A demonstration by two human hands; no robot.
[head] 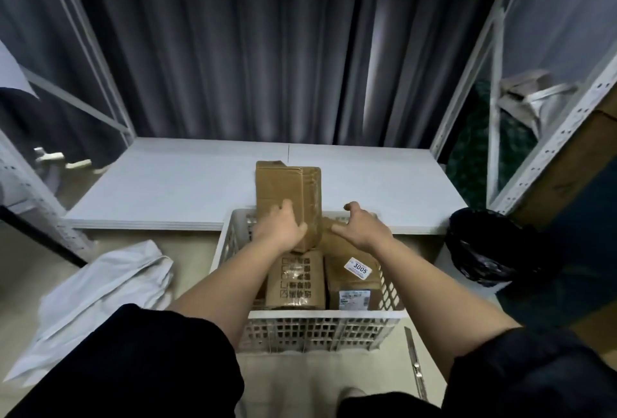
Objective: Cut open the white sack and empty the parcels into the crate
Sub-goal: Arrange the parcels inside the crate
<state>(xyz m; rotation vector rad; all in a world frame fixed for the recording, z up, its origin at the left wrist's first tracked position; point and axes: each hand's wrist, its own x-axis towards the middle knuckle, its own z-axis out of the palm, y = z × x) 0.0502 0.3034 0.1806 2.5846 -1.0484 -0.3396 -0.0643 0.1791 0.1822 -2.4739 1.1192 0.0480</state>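
Looking down, I see the grey shelf board (pixel 173 184) behind the white crate (pixel 320 317), and the white sack (pixel 100 287) lies flat and crumpled on the floor to the left of the crate, apart from it. Inside the crate lie brown parcels, one with a 3005 sticker (pixel 359 269), and a tall parcel (pixel 287 190) stands at the crate's far end. My left hand (pixel 278 229) holds this tall parcel with curled fingers, my right hand (pixel 362 227) has loosely bent fingers on a parcel beside it, and a utility knife (pixel 414 357) lies on the floor right of the crate.
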